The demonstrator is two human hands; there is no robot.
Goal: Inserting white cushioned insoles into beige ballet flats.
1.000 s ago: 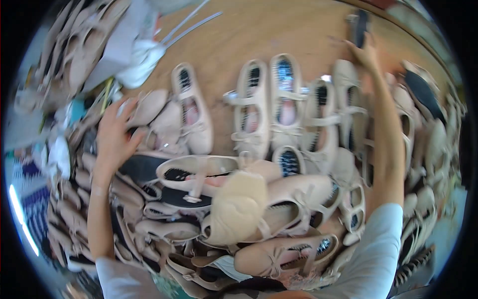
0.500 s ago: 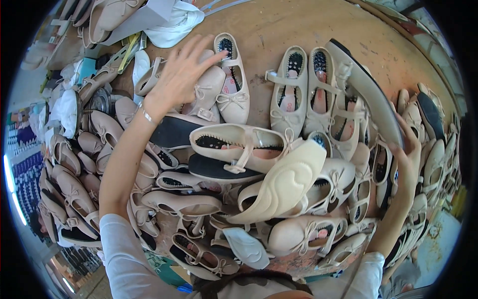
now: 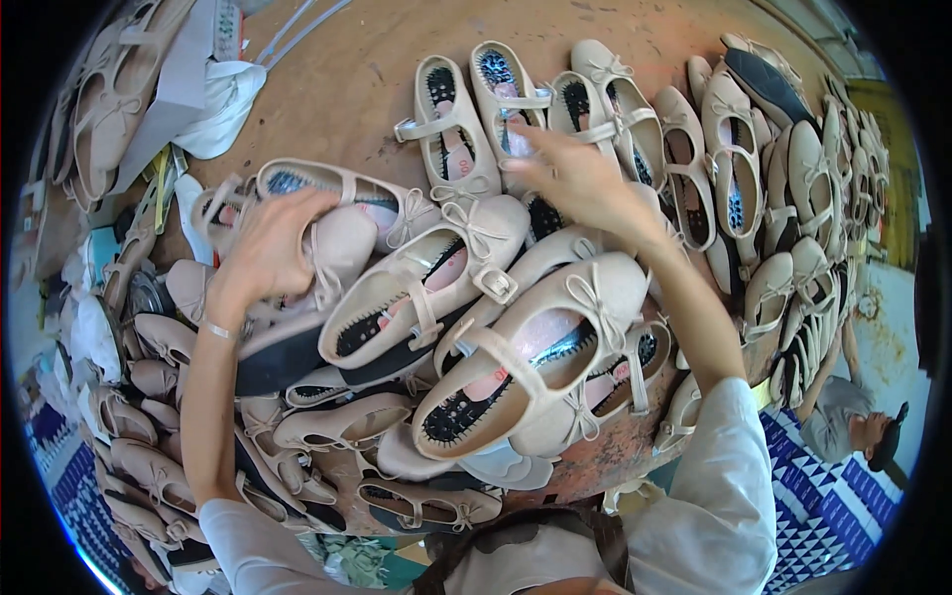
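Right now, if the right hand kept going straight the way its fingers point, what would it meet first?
Probably the beige strapped shoe standing on the wooden table; the right hand already has its fingertips at it, though contact is unclear.

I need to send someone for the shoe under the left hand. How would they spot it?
On the wooden table, find the beige shoe pile's left side. The left hand rests on a beige shoe lying toe-up, showing no insole, unlike its open neighbours.
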